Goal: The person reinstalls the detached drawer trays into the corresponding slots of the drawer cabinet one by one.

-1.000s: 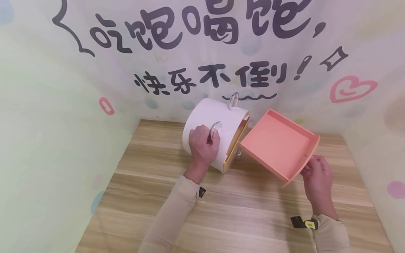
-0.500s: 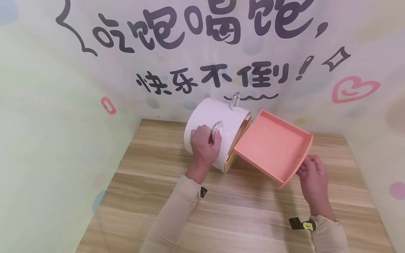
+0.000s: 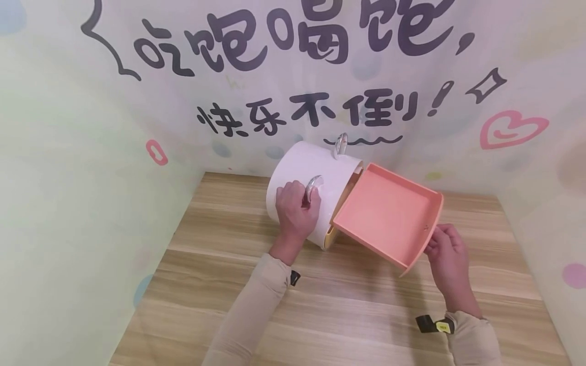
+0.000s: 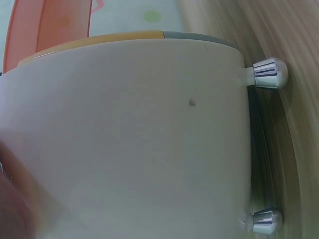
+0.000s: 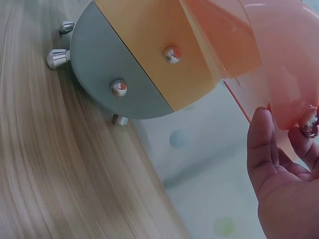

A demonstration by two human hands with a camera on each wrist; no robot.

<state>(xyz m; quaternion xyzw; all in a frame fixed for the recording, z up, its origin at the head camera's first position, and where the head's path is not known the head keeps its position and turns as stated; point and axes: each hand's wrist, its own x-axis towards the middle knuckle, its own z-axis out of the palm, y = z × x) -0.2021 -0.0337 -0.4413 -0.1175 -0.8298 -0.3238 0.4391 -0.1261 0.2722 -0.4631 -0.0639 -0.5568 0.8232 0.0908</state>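
A white drum-shaped drawer cabinet rests on the wooden table, its upper slot facing right. My left hand grips one of the two shiny ring handles on its top. My right hand pinches the silver knob on the curved front of a coral-pink drawer. That drawer is held up off the table, slightly tilted, its back edge overlapping the slot's mouth in the head view. Below the slot, an orange drawer front and a grey-green one sit closed in the cabinet.
Silver feet hold the cabinet on the wood-grain table. Close behind it rises a wall with dark lettering, and pale side walls stand at left and right.
My right hand has brought the pink drawer leftward, from beside the cabinet to the slot's mouth. My left hand keeps its grip on the handle, and the cabinet stays in place.
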